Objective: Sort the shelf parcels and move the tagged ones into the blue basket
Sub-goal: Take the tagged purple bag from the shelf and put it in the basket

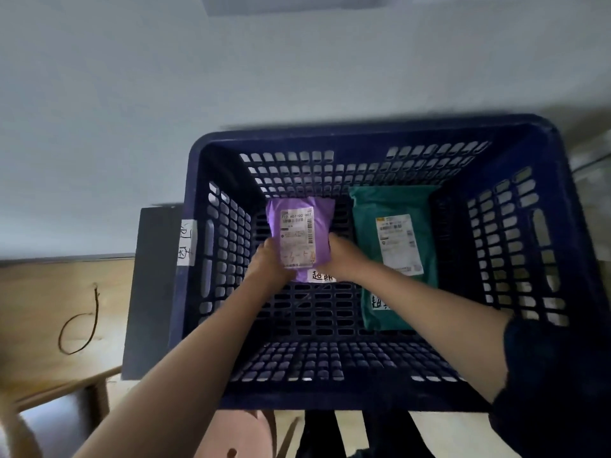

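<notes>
Both my arms reach down into the blue basket [363,127]. My left hand [267,262] and my right hand [344,259] grip the two lower corners of a purple parcel [299,233] with a white shipping label and a small handwritten white tag at its near edge. The parcel is held low over the basket floor, left of centre. A green parcel [393,246] with its own label and handwritten tag lies flat on the basket floor to the right.
A dark box [148,292] with a handwritten label stands against the basket's left side. A wooden surface [49,309] with a dark cord loop lies at the left. A pale wall fills the top. A pink stool [231,438] shows below the basket.
</notes>
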